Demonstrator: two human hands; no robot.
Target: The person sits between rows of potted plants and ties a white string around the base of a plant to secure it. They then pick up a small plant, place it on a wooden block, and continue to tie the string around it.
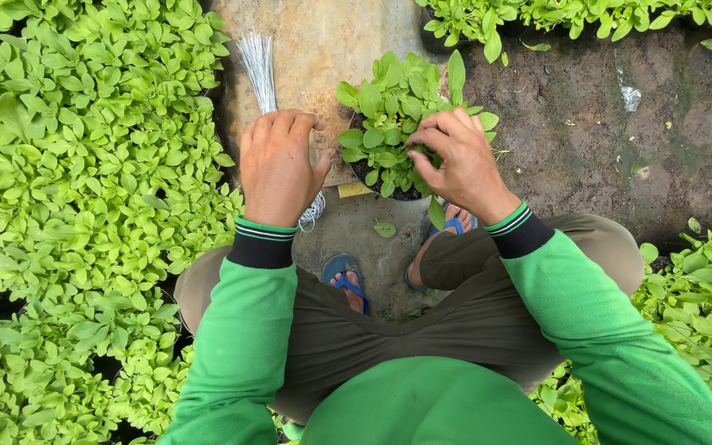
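Person squatting on a patch of bare ground (587, 124) – dark wet soil to the right, a paler concrete slab (331, 41) toward the top centre. Green seedlings crowd the whole left side in a dense bed (84, 206), more run along the top right edge (570, 16), and another lot pokes in at the lower right corner (702, 305). So the open ground is hemmed in on three sides, w/ the person's own knees and blue sandals (344, 276) filling the near edge. A loose leaf (385, 229) lies on the ground just in front of the feet. In the middle of the open patch sits a dark pot of leafy seedlings (393, 124), half on the slab edge. Right hand (459, 161) is over the pot's right side, fingers curled in and thumb pressed to them – pinched on a stem or leaf among the plants; can't tell exactly which. Left hand (278, 165) is just beside the pot on its left, knuckles up, fingers bent down and closed onto a bundle of thin white wires (259, 66) that fans out above the hand toward the top edge; a coiled bit shows below the wrist. Both arms in green sleeves w/ dark striped cuffs.
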